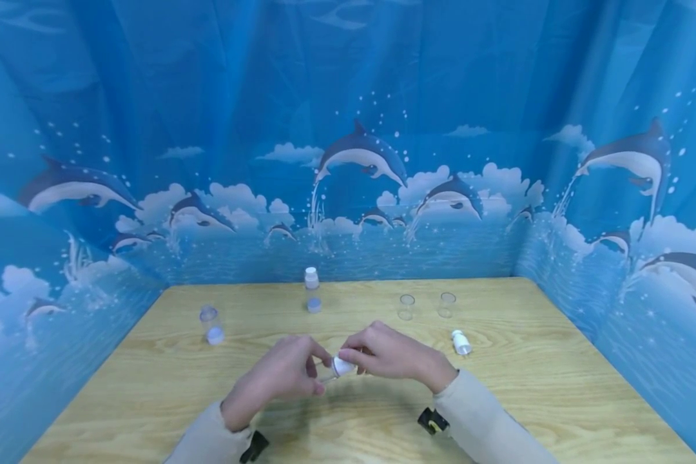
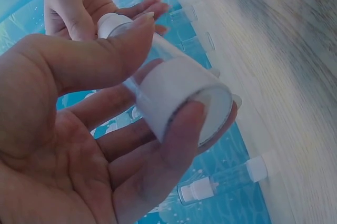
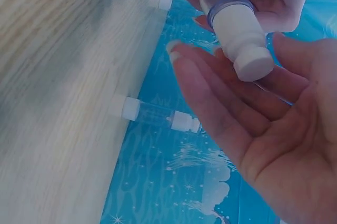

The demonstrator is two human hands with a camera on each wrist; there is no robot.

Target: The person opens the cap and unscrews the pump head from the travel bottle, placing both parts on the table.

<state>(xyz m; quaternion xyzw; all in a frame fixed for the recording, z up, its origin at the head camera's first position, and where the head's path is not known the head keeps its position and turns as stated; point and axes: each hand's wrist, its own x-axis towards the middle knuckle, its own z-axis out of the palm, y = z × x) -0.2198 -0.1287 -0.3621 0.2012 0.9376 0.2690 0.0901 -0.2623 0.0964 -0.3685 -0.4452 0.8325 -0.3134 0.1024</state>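
Observation:
My left hand [image 2: 89, 113] holds a clear pump bottle [image 2: 176, 95], its fingers and thumb curled round the body and white base. In the head view that left hand [image 1: 287, 370] is near the middle of the table, with the bottle's white pump top [image 1: 342, 366] pointing to the right. Beside the top is my right hand [image 1: 391, 351]. The right wrist view shows the right hand [image 3: 263, 124] with fingers loosely extended and thumb apart, around the white pump top [image 3: 247, 45]. Whether a finger touches it, I cannot tell.
A bottle with a white top [image 1: 312, 290] stands at the back, and a topless clear bottle [image 1: 211, 325] is at the left. Two items stand back right: a clear cap [image 1: 406, 308] and another clear cap [image 1: 446, 306]. Nearer lies a loose white pump top [image 1: 461, 343]. A dolphin-print curtain [image 1: 348, 96] surrounds the table.

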